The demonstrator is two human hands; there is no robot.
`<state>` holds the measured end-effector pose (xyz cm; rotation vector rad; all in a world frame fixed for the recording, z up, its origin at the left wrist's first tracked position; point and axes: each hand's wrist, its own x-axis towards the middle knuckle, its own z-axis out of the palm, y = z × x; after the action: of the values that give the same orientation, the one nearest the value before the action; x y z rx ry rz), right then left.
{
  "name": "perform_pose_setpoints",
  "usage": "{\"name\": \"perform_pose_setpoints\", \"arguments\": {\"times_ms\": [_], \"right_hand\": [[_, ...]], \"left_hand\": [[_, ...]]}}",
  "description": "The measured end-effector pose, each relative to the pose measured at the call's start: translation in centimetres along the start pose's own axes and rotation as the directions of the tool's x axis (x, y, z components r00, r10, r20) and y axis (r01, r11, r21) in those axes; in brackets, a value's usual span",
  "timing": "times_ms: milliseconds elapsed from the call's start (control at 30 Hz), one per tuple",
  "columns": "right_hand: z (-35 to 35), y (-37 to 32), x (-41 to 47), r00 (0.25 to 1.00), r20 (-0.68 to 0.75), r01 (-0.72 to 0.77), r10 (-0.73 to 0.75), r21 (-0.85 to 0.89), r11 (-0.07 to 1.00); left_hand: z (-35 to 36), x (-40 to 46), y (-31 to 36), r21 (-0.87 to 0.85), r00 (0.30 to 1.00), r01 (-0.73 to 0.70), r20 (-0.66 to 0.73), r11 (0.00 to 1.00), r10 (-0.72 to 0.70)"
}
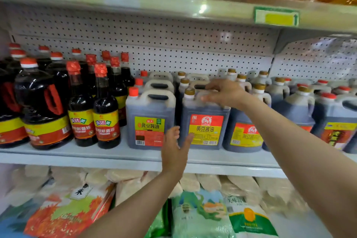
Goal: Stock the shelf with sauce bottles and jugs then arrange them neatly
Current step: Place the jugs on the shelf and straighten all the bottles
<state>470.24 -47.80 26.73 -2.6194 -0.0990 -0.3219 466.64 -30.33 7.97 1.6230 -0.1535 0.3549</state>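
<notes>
Right hand (225, 93) at centre frame, draped over the top of the gold-capped jug (204, 120) with the red-and-yellow label, fingers spread loosely across the handle and shoulder toward the cap; pressing down or curling round the handle cannot be told from this angle, so best read as resting flat, not clenched. Left hand (174, 149) lower and nearer centre-left, fingers straight and relaxed, thumb side just touching or almost touching the jug's lower left front corner, holding nothing. Jug standing upright at the front edge of the middle shelf (108, 157), tall axis vertical, broad labelled face turned out toward the camera, flanked on its left by the red-capped jug (149, 120) with a narrow dark gap between, and on its right by a second gold-capped jug (243, 131) pressed close and turned slightly askew. Key relation: jug directly ahead of both hands, right hand above it, left hand at its lower left, so bracketed top and side. Probably squaring or sliding this jug into line with its neighbours; right hand nearer for a lift by the handle, left hand better placed to nudge the base rightward or steady the face. More jugs ranked behind toward the pegboard back (173, 60), tall dark sauce bottles (105, 106) further left.
</notes>
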Motion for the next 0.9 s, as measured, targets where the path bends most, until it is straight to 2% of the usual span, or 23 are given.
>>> {"name": "perform_pose_setpoints", "arguments": {"times_ms": [100, 233, 367, 633, 900], "right_hand": [[0.7, 1.4, 0.0, 0.998, 0.066, 0.005, -0.005, -0.001, 1.000], [1.8, 2.8, 0.1, 0.996, 0.083, 0.034, -0.029, -0.064, 0.997], [2.9, 3.1, 0.4, 0.999, 0.034, 0.035, -0.031, -0.129, 0.991], [2.7, 2.8, 0.4, 0.998, 0.044, 0.055, -0.048, -0.174, 0.983], [2.8, 2.4, 0.6, 0.998, 0.052, 0.035, -0.023, -0.224, 0.974]], "left_hand": [[1.3, 0.9, 0.5, 0.018, 0.981, 0.141, 0.130, 0.990, -0.142], [2.0, 2.3, 1.0, 0.075, 0.953, 0.238, 0.175, 0.968, -0.248], [2.5, 2.5, 0.8, 0.081, 0.948, 0.250, 0.180, 0.965, -0.261], [3.3, 2.0, 1.6, 0.096, 0.949, 0.266, 0.149, 0.959, -0.278], [2.8, 2.0, 1.6, 0.020, 0.946, 0.278, 0.169, 0.960, -0.278]]}}
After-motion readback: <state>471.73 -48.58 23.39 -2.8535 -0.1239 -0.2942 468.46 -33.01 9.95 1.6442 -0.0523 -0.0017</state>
